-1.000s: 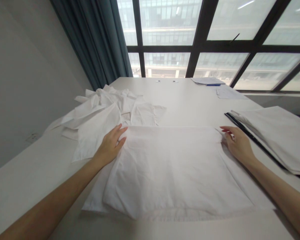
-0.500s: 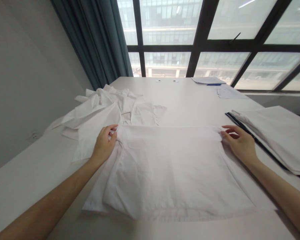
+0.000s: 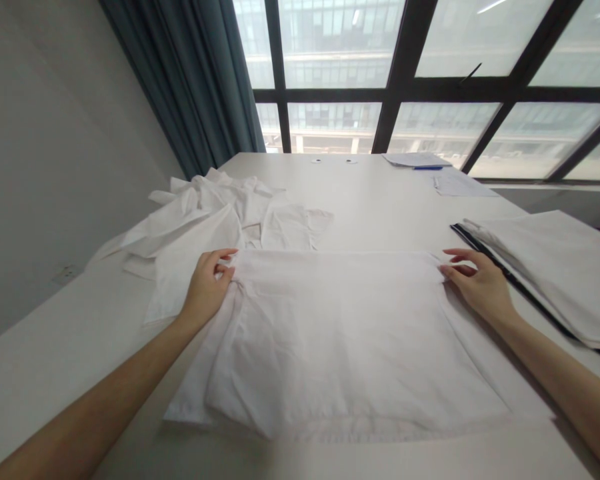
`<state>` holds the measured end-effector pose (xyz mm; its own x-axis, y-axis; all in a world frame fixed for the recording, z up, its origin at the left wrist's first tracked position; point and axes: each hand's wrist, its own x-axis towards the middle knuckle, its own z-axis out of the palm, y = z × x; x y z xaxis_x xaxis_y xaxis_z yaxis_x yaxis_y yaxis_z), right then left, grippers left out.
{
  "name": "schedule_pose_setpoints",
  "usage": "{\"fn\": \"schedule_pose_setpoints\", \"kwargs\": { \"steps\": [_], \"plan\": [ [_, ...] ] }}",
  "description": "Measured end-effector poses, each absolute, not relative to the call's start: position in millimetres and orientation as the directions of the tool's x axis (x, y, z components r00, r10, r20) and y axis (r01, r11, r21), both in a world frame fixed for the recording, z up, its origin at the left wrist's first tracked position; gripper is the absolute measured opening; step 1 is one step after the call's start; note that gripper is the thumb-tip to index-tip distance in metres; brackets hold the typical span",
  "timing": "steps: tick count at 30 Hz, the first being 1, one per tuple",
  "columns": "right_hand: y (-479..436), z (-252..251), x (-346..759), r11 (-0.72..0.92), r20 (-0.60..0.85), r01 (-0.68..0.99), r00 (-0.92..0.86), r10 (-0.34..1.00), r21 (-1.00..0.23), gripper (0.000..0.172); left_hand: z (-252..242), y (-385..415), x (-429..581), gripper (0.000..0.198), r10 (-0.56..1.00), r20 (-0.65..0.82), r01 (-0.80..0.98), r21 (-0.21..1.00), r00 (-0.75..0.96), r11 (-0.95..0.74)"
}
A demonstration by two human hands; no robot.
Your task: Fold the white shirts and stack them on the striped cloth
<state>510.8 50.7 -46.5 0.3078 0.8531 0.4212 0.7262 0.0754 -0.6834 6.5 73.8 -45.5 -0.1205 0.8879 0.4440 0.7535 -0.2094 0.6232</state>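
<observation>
A white cloth [image 3: 360, 347] lies spread in front of me with a straight folded edge at its far side. At its far left corner my left hand [image 3: 211, 283] grips the fabric between thumb and fingers. My right hand [image 3: 480, 283] has hold of the far right corner in the same way. Creases gather near the left corner, and the side layers slant outward towards the near hem. The exact contact under the fingertips is partly hidden.
A rumpled heap of white cloth [image 3: 195, 220] sits beyond my left hand. On the right, folded white fabric [image 3: 555, 267] rests on something black-edged. Papers [image 3: 415, 160] and a blue pen [image 3: 428, 168] lie at the far end of the white table [image 3: 380, 207], before the window.
Almost nothing differs. My fingertips have shifted very slightly at both corners, and the cloth lies as before.
</observation>
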Motion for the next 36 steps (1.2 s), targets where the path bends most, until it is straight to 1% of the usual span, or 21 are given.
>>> {"fn": "schedule_pose_setpoints", "kwargs": {
  "steps": [3, 6, 9, 12, 15, 17, 18, 20, 22, 23, 26, 30, 32, 34, 36],
  "plan": [
    [52, -50, 513, 0.127, 0.474, 0.806, 0.206, 0.856, -0.579, 0.032, -47, 74, 7, 0.036, 0.892, 0.444, 0.782, 0.583, -0.081, -0.219],
    [52, -53, 515, 0.165, 0.492, 0.870, 0.099, 0.865, -0.465, 0.026, -50, 74, 7, 0.036, 0.888, 0.459, 0.819, 0.523, -0.037, -0.236],
    [52, -56, 516, 0.172, 0.497, 0.897, 0.060, 0.866, -0.407, 0.025, -52, 74, 6, 0.037, 0.881, 0.473, 0.866, 0.447, -0.018, -0.223],
    [50, -53, 516, 0.173, 0.556, 0.921, 0.055, 0.829, -0.349, 0.029, -50, 71, 8, 0.038, 0.842, 0.540, 0.907, 0.347, 0.015, -0.239],
    [47, -48, 511, 0.240, 0.637, 0.923, 0.006, 0.771, -0.299, 0.030, -46, 66, 13, 0.038, 0.811, 0.569, 0.904, 0.262, 0.138, -0.338],
    [47, -47, 507, 0.326, 0.646, 0.904, -0.075, 0.760, -0.278, 0.031, -45, 64, 16, 0.040, 0.808, 0.520, 0.875, 0.209, 0.278, -0.436],
    [47, -48, 505, 0.370, 0.625, 0.890, -0.134, 0.769, -0.265, 0.032, -45, 63, 17, 0.043, 0.806, 0.475, 0.860, 0.175, 0.354, -0.480],
    [49, -53, 504, 0.440, 0.536, 0.866, -0.261, 0.803, -0.236, 0.036, -47, 63, 17, 0.048, 0.805, 0.355, 0.838, 0.097, 0.475, -0.537],
    [51, -60, 506, 0.456, 0.411, 0.866, -0.347, 0.843, -0.204, 0.041, -50, 62, 15, 0.051, 0.817, 0.241, 0.837, 0.032, 0.524, -0.546],
    [52, -64, 508, 0.442, 0.350, 0.878, -0.361, 0.864, -0.185, 0.043, -51, 62, 13, 0.053, 0.826, 0.200, 0.842, 0.010, 0.527, -0.539],
    [53, -71, 517, 0.330, 0.210, 0.936, -0.301, 0.930, -0.120, 0.053, -53, 62, 8, 0.056, 0.851, 0.137, 0.860, -0.021, 0.508, -0.510],
    [51, -68, 526, 0.218, 0.066, 0.975, -0.215, 0.974, -0.050, 0.062, -55, 60, 3, 0.061, 0.874, 0.114, 0.881, -0.017, 0.472, -0.473],
    [50, -66, 530, 0.184, 0.044, 0.983, -0.183, 0.982, -0.017, 0.064, -57, 61, 2, 0.063, 0.895, 0.121, 0.901, 0.007, 0.430, -0.434],
    [50, -64, 533, 0.138, 0.055, 0.990, -0.137, 0.989, -0.002, 0.066, -57, 64, 0, 0.062, 0.921, 0.142, 0.926, 0.053, 0.362, -0.373],
    [54, -62, 537, 0.098, 0.095, 0.995, -0.095, 0.991, -0.031, 0.066, -56, 69, -1, 0.060, 0.942, 0.176, 0.945, 0.113, 0.286, -0.308]
  ]
}}
